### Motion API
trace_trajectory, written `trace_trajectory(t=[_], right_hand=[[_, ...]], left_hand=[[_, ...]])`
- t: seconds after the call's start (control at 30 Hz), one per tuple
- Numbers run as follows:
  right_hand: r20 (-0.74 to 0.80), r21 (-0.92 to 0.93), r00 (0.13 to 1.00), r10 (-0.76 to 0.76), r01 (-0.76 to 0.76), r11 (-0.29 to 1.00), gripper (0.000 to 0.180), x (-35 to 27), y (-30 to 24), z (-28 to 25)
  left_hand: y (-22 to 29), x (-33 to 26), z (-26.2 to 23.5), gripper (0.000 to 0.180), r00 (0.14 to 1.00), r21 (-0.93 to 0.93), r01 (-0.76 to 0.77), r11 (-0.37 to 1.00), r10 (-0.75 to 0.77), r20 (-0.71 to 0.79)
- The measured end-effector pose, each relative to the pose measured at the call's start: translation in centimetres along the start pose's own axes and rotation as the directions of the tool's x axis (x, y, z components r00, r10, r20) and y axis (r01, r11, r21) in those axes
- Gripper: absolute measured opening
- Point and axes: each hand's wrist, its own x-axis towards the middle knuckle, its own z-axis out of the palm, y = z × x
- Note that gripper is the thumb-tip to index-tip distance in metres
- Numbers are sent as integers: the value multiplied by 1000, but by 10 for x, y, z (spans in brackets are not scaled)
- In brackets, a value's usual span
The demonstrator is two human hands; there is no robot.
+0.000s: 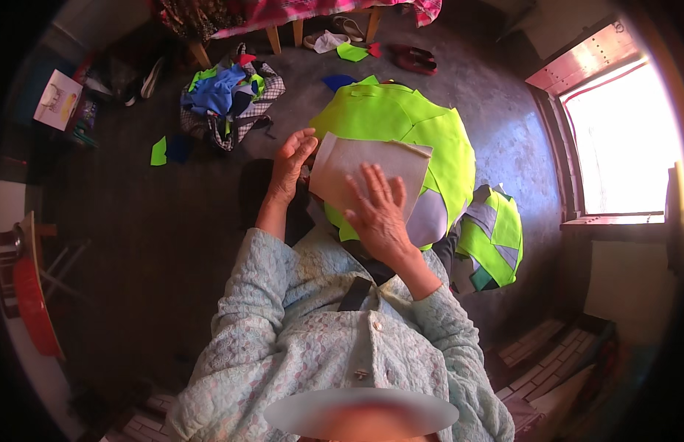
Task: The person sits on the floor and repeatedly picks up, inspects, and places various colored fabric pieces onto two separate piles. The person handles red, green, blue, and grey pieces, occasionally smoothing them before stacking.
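Cloth panel (pixel 357 166), pale beige, lies on the person's lap atop neon-green fabric (pixel 401 118), straight ahead of both hands, long axis running left-right and tilted slightly up to the right. Far left: green scrap (pixel 158 152) on dark floor (pixel 135 236), then a heap of mixed clothes (pixel 228 96). Left hand (pixel 290 166) is at the panel's left edge, fingers curled; whether it pinches the edge cannot be told. Right hand (pixel 379 214) lies flat, fingers spread, pressing on the panel, so it is the nearer one. Hands apart. Further right: folded green-and-grey vest pile (pixel 493 243), then bright window (pixel 622 140). Panel's lower edge is hidden under the right hand; lap beneath is hard to make out.
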Motion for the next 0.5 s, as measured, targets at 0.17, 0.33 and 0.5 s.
trace_trajectory(t=[0.17, 0.33, 0.5], right_hand=[[-289, -62, 945, 152, -177, 982, 67, 6, 20, -43], [-89, -168, 986, 139, -153, 974, 65, 0, 39, -13], [-155, -142, 977, 150, -172, 975, 65, -1, 43, -6]], left_hand=[[-6, 2, 1, 39, 998, 9, -49, 999, 49, -34], [-11, 1, 8, 23, 983, 309, -172, 935, 181, 0], [-27, 7, -4, 21, 978, 401, -184, 897, 208, -17]])
